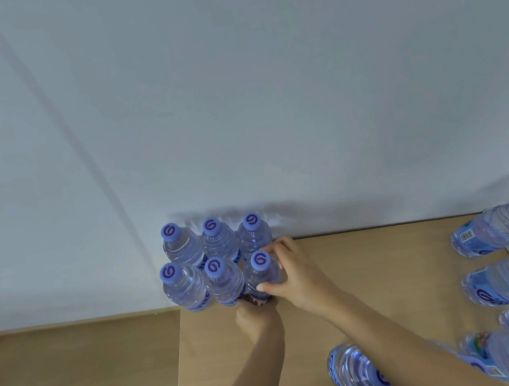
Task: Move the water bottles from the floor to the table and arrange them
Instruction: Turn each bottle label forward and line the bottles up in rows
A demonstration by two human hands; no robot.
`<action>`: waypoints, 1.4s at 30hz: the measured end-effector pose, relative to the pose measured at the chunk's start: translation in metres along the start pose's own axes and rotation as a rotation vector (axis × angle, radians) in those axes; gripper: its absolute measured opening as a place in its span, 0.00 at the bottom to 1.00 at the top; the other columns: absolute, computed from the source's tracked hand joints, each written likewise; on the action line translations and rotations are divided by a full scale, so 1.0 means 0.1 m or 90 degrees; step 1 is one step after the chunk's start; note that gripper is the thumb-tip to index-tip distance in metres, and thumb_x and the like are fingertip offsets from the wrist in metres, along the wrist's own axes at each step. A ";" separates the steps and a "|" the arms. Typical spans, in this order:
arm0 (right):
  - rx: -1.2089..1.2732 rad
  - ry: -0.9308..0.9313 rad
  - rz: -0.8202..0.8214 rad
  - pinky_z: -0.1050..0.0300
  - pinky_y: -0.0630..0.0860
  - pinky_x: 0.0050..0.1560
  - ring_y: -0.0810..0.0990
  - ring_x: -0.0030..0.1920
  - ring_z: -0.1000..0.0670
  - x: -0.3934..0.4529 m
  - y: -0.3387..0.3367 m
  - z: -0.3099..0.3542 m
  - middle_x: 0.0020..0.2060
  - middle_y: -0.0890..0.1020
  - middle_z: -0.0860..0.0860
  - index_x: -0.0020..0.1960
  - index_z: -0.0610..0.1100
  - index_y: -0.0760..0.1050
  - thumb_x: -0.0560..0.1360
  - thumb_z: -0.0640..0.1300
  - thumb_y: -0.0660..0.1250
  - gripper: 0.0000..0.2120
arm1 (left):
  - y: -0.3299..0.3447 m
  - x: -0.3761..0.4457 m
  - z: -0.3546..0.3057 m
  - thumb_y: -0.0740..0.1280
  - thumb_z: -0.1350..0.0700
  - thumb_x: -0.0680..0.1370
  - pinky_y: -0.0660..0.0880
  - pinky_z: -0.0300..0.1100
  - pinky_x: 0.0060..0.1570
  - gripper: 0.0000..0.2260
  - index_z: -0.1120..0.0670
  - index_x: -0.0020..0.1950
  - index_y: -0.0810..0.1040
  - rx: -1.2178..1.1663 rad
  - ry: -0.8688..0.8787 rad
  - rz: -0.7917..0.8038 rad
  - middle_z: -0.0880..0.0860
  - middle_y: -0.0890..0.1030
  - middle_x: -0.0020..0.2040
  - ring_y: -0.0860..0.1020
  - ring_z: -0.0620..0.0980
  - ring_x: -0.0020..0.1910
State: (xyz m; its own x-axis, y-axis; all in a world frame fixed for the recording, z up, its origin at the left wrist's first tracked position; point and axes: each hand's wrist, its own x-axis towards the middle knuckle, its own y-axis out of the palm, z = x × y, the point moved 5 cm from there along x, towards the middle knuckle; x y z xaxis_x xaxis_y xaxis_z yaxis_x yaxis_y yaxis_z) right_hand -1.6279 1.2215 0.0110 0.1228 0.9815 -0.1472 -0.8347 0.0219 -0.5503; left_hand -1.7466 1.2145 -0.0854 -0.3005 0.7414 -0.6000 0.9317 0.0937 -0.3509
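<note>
Six upright bottles in two rows on desk, right hand gripping front-right bottle, left hand apparently clasping its base.

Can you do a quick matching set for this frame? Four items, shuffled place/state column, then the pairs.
Items:
1. front-right bottle of the block
2. back-left bottle of the block
3. bottle near the front edge
4. left hand

States:
A. lying on its side, cap toward the camera
B. upright at the table's far left corner, untouched
C. at the base of the gripped bottle
D. upright, gripped by the right hand

Pairs: 1-D, 2-B, 3-A, 4-C

Six bottles stand in a two-by-three block on the table; whether the left hand grips or only steadies the base is not clear.
</note>
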 end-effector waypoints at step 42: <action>0.264 0.265 -0.188 0.67 0.70 0.54 0.76 0.58 0.57 -1.96 -0.11 -0.43 0.57 0.76 0.57 0.61 0.53 0.71 0.63 0.51 0.81 0.31 | -0.49 -0.96 0.28 0.72 0.60 0.73 0.73 0.35 0.42 0.15 0.50 0.56 0.73 0.224 0.281 0.495 0.49 0.75 0.60 0.76 0.47 0.55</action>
State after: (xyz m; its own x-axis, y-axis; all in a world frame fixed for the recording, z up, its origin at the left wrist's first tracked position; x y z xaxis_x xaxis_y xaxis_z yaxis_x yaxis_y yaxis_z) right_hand -1.6196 1.0207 0.0107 0.5064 0.7689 -0.3903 -0.8615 0.4321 -0.2666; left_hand -1.7690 1.1202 -0.0305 0.5465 0.7022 -0.4563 0.7019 -0.6813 -0.2078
